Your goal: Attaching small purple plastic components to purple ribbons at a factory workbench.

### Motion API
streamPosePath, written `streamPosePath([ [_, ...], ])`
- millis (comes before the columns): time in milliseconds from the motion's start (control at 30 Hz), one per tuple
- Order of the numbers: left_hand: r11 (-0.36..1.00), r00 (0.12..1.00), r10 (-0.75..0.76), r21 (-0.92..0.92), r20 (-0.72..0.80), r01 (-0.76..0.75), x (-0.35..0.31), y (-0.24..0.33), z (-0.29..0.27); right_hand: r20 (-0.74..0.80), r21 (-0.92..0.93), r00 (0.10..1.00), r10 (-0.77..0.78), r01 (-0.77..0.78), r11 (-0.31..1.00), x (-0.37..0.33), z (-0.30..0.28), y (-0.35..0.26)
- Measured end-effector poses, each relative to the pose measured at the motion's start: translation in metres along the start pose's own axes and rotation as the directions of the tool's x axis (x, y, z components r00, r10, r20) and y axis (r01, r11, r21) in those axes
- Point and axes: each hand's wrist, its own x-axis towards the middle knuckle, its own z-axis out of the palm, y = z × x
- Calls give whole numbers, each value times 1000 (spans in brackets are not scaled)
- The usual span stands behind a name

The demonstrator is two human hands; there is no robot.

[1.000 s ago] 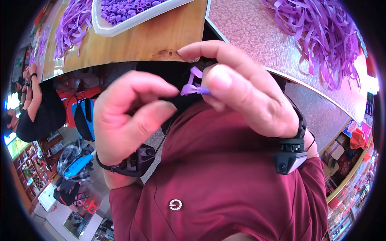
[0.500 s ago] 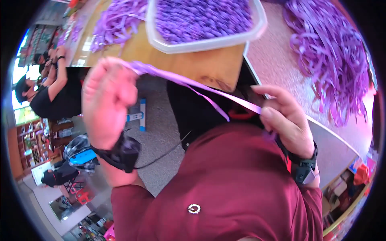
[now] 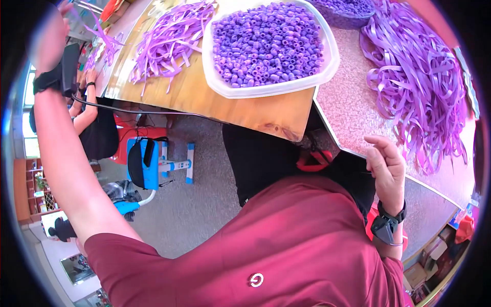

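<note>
Two bare hands reach out from a person in a maroon shirt, which fills the lower middle. The left arm stretches up along the left side of the frame, and its blurred hand is at the upper left edge. A thin purple strip hangs just beside its fingers; blur and the frame's edge leave it impossible to tell whether they grip it. The right hand, right of centre, is loosely curled near the table edge, with nothing visible between thumb and fingers. Each wrist wears a black strap with a small device. Across the top, a wooden tabletop meets a pink speckled tabletop. At top centre, a white plastic tub holds many small purple beads; to its left, a bundle of purple ribbons lies on the wood. At upper right, a larger heap of purple ribbons spreads over the speckled top, beside a purple container of beads. At left, beyond the outstretched arm, are another person's forearms and dark clothing.
</note>
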Motion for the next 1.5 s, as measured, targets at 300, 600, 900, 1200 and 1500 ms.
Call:
streamPosePath([
  [300, 852, 735, 6, 382, 678, -359, -116, -24, 116, -21, 6, 999, -26, 26, 1000, 0, -2, 8],
  [600, 881, 644, 207, 146, 737, -450, -209, 19, 181, -42, -14, 998, -52, 52, 999, 1, -1, 9],
  [900, 826, 608, 271, 144, 746, -545, -209, 5, 192, -62, -38, 997, -44, 42, 998, 1, 1, 8],
  [1200, 869, 653, 249, 134, 715, -477, -208, 7, 194, -57, -47, 997, -59, 56, 997, 1, 1, 8],
  [1500, 822, 585, 215, 179, 782, -541, -201, 8, 199, -56, -22, 996, -70, 69, 997, 2, 0, 9],
])
